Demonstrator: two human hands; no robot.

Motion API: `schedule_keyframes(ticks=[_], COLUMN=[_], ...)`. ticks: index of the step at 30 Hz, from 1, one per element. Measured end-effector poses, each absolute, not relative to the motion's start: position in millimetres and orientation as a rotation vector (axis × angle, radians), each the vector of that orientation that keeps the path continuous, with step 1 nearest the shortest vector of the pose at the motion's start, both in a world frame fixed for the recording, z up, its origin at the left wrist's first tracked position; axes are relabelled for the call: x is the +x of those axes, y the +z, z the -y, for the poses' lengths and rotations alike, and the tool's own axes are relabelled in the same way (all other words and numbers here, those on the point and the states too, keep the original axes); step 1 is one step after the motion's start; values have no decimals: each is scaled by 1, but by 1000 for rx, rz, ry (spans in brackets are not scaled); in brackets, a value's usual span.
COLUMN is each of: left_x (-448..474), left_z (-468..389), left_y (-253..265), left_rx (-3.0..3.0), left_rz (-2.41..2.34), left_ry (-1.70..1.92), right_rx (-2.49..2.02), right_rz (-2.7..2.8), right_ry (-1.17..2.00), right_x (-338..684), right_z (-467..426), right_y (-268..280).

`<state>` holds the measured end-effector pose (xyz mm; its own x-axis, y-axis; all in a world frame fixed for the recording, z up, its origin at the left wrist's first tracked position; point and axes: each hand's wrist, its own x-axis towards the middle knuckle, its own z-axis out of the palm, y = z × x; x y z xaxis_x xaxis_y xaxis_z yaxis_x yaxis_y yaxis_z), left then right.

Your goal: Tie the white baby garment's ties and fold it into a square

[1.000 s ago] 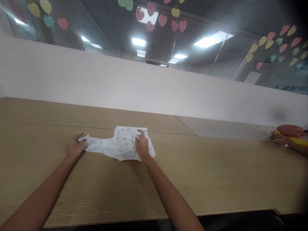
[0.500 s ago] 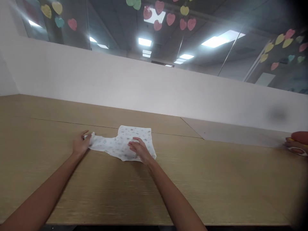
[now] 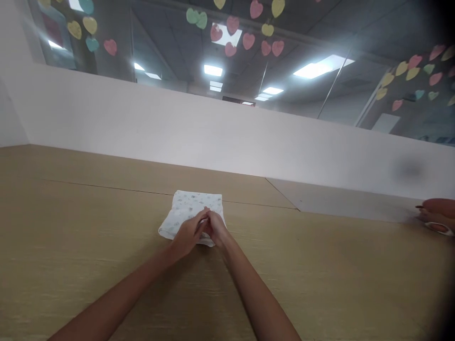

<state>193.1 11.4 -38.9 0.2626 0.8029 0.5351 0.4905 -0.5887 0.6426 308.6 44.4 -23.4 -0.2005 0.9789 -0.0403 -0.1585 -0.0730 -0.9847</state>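
Note:
A white baby garment (image 3: 188, 201) with a small scattered print lies on the tabletop, its left part folded over onto the rest. My left hand (image 3: 190, 232) is closed over the front of the garment, its fingertips reaching to the right. Right against it is my right hand (image 3: 216, 227), fingers bent inward at the garment's right side. The fingertips of both hands meet over the cloth. They hide the end of the folded part, and the grip itself is only partly visible.
The wooden tabletop (image 3: 106, 227) has a seam across it and meets a white wall (image 3: 213, 130). Above is a glass pane with heart-shaped paper notes (image 3: 232, 24). At the far right edge sits a reddish-brown object (image 3: 439, 206) beside a white-rimmed loop (image 3: 440, 228).
My left hand has carried the garment's narrow left part rightward, over onto its body, and now meets my right hand. My right hand's fingers have drawn in. The view has tilted slightly up.

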Motion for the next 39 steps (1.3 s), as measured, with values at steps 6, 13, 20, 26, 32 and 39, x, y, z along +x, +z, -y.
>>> schedule_keyframes(ticks=[6, 13, 20, 26, 32, 39], left_x=[167, 130, 125, 87, 42, 68], left_z=[-14, -22, -18, -12, -9, -10], left_y=[-49, -39, -26, -35, -48, -54], left_rx=[2654, 2621, 2431, 2407, 2625, 2699], left_rz=[-1211, -1571, -1674, -1454, -1416, -1393], left_ry=[1000, 643, 484, 549, 599, 709], right_rx=[-1109, -1586, -1795, -1807, -1545, -1376], right_rz=[1188, 1608, 1990, 2134, 2561, 2569], right_ry=[1403, 699, 196, 36, 2, 158], right_x=[314, 333, 329, 360, 411, 411], right_z=[-51, -57, -47, -40, -12, -5], right_y=[-34, -32, -29, -2, 0, -11])
